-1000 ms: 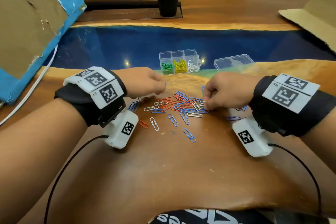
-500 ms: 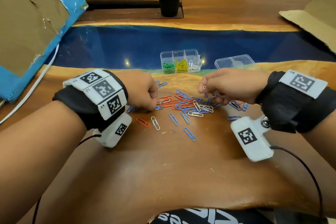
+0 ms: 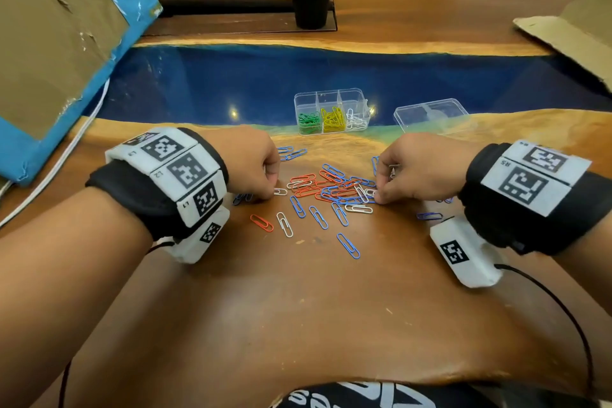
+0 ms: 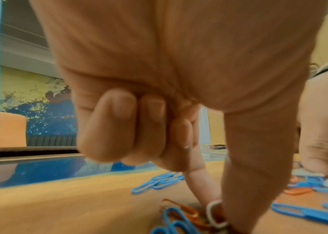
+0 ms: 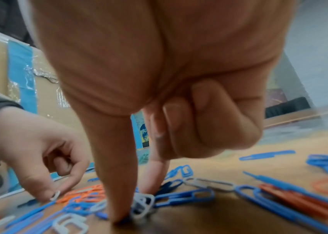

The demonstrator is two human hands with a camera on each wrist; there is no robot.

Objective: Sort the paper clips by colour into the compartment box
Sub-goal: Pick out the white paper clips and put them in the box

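A pile of red, blue and white paper clips [image 3: 331,189] lies on the wooden table between my hands. My left hand [image 3: 272,193] is at the pile's left edge, thumb and forefinger pinching a white paper clip [image 4: 215,213] that still touches the table. My right hand [image 3: 377,196] is at the pile's right edge, thumb and forefinger pinching another white paper clip [image 5: 141,204] on the table. The other fingers of both hands are curled in. The clear compartment box [image 3: 331,92] stands beyond the pile with green, yellow and white clips in its three near compartments.
The box's clear lid [image 3: 430,114] lies to its right. Loose blue clips [image 3: 293,153] lie by the left hand, and single clips [image 3: 347,245] are scattered nearer me. A potted plant [image 3: 311,3] stands at the back, and cardboard [image 3: 49,43] leans at far left.
The left hand slid down to the pile's left edge and closed on a white clip. The right hand lifted briefly, then came back down onto the pile's right side.
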